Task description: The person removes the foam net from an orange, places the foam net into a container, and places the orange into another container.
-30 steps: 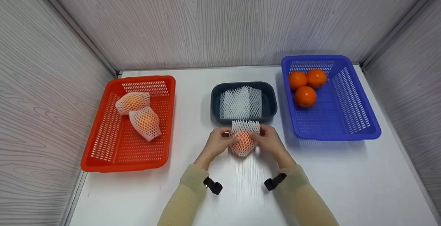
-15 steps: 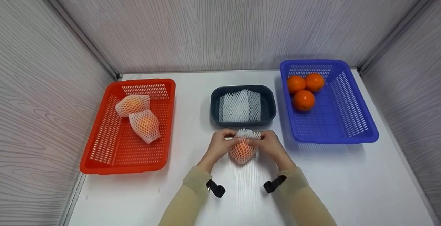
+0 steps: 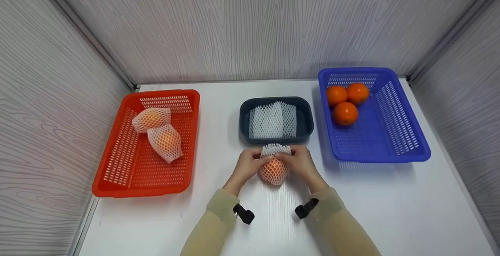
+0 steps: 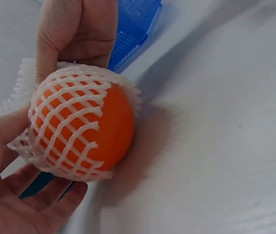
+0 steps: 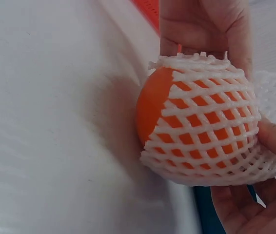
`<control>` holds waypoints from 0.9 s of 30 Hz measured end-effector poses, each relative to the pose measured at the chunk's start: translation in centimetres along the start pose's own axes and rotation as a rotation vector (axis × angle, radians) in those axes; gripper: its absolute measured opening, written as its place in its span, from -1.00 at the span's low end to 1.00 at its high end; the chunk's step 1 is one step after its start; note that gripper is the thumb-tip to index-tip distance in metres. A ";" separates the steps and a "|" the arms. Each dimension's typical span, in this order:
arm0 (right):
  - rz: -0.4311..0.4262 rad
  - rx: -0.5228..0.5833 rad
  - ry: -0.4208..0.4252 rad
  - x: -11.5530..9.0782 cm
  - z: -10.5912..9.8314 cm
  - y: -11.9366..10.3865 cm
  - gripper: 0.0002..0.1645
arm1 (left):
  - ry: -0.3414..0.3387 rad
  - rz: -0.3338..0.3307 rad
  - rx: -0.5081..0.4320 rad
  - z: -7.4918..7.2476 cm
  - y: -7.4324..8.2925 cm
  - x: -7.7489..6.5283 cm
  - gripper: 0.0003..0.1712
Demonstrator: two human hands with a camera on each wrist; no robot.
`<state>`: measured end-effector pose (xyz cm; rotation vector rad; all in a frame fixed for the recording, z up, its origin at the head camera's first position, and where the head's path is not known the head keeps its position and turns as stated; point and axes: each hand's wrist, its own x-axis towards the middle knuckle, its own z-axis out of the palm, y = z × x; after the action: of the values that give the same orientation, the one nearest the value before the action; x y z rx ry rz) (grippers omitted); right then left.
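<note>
In the head view an orange (image 3: 273, 171) sits inside a white foam net sleeve (image 3: 276, 149), just in front of a dark box. My left hand (image 3: 247, 165) pinches the sleeve on the left side, thumb on the near face. On the right side my right hand (image 3: 304, 166) pinches it the same way. Both wrist views show the mesh stretched round the fruit, with one end of the orange (image 4: 118, 129) bare at the sleeve's edge. The loose far end of the netting gathers between the hands.
Behind the hands, the dark box (image 3: 244, 133) holds folded foam nets (image 3: 269, 121). A red basket (image 3: 191, 146) at left contains two netted oranges (image 3: 166, 141). At right, a blue basket (image 3: 375, 141) holds three bare oranges (image 3: 345, 113).
The sleeve's far end, standing long beyond the orange at first, crumpled and now sits shorter between the hands. The whole head view has shifted slightly downward.
</note>
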<state>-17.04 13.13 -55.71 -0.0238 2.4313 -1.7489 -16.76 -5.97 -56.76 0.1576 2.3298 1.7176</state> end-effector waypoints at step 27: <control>0.036 -0.021 0.037 -0.3 -0.2 0.5 -0.93 | 0.013 -0.052 -0.007 0.2 -0.1 0.0 -0.62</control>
<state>-16.74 13.54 -56.02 0.0502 2.4605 -1.7240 -16.76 -5.83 -56.88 0.0839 2.3154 1.7064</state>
